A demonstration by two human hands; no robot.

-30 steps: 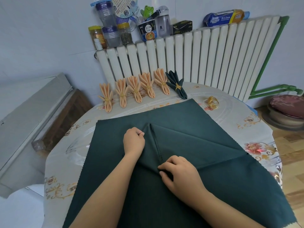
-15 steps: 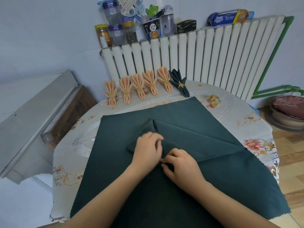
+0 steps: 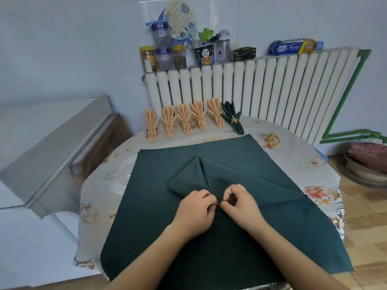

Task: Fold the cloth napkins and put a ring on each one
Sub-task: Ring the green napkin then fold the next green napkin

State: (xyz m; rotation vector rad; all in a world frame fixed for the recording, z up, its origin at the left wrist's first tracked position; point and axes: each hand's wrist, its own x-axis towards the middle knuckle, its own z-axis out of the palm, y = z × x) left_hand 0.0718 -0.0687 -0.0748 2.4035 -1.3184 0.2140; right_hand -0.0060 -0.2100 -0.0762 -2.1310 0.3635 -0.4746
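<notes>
- My left hand (image 3: 195, 208) and right hand (image 3: 240, 203) meet knuckle to knuckle at the middle of the dark green napkin (image 3: 167, 216); the fingers of both are curled and pinch a small gather of its cloth between them.
- The napkin lies spread flat over the near half of the round table (image 3: 314, 160), with raised folds running from my fingers toward its far edge and its right side.
- One loose gold ring (image 3: 273, 140) sits on the table just past the napkin's far right corner, apart from it.
- Along the far edge of the table lies a row of five folded peach napkins (image 3: 184, 120), each cinched by a ring, and at the row's right end a folded green napkin (image 3: 232, 120) in a gold ring.
- Behind them stands a white radiator (image 3: 261, 91) with containers on its top.
- At the left are an orange-lidded jar (image 3: 147, 57) of amber contents, a jar (image 3: 179, 57) of dark bits and two stacked clear jars (image 3: 162, 47) whose contents I cannot make out.
- A printed paper cup (image 3: 205, 55) holds pens and a green frog figure (image 3: 206, 34); its writing is too small to read.
- To the right lies a blue and yellow packet (image 3: 293, 48) on which I read "Kitchen".
</notes>
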